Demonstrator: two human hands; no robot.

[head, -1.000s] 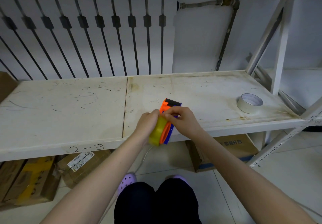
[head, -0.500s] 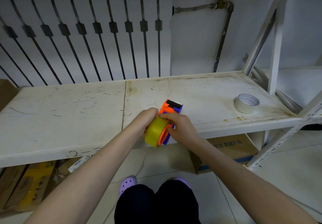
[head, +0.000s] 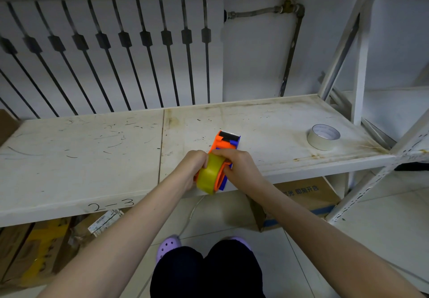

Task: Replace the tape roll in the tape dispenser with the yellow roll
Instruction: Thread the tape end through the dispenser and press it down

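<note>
White slatted panelling [head: 111, 49] fills the upper left of the frame, with a pipe and red-handled valve [head: 290, 5] to its right. Below runs a scuffed white shelf [head: 76, 158] across the middle, marked "2-3" on its front edge, with cardboard boxes [head: 301, 195] beneath it. Both bare arms reach up from the bottom to the centre. The left hand [head: 192, 170] grips the yellow roll [head: 209, 177] from the left side; the right hand [head: 239, 170] closes over the orange and blue tape dispenser [head: 226, 143], with the roll seated against it at the shelf's front edge. A white tape roll [head: 323, 140] lies flat at the right, well apart.
</note>
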